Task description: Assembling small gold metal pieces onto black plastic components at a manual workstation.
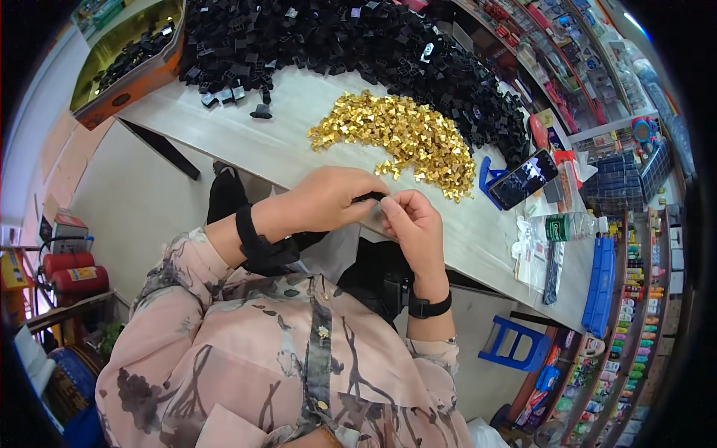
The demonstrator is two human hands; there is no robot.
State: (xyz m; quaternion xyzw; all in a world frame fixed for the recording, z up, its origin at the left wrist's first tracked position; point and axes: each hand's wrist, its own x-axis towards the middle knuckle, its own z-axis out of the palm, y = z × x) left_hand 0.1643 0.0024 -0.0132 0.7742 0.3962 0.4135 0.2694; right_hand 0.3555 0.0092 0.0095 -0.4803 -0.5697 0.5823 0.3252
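Observation:
Over the near edge of the table, my two hands meet. My left hand point(327, 196) is closed on a small black plastic piece point(368, 196), mostly covered by the fingers. Against it, the thumb and forefinger of my right hand point(415, 222) are pinched together; whatever lies between them is too small and hidden to name. Just beyond the hands lies a heap of small shiny gold pieces point(403, 138). A large mound of black plastic pieces point(314, 45) spreads behind it, with a few loose pieces point(261, 111) at its near left side.
An open gold-lined box point(127, 97) holding black pieces stands at the far left of the table point(246, 145). To the right are a phone point(525, 179) on a blue stand point(488, 178), a clear bottle point(567, 227) and a blue tray point(600, 287). A blue stool point(514, 343) stands below.

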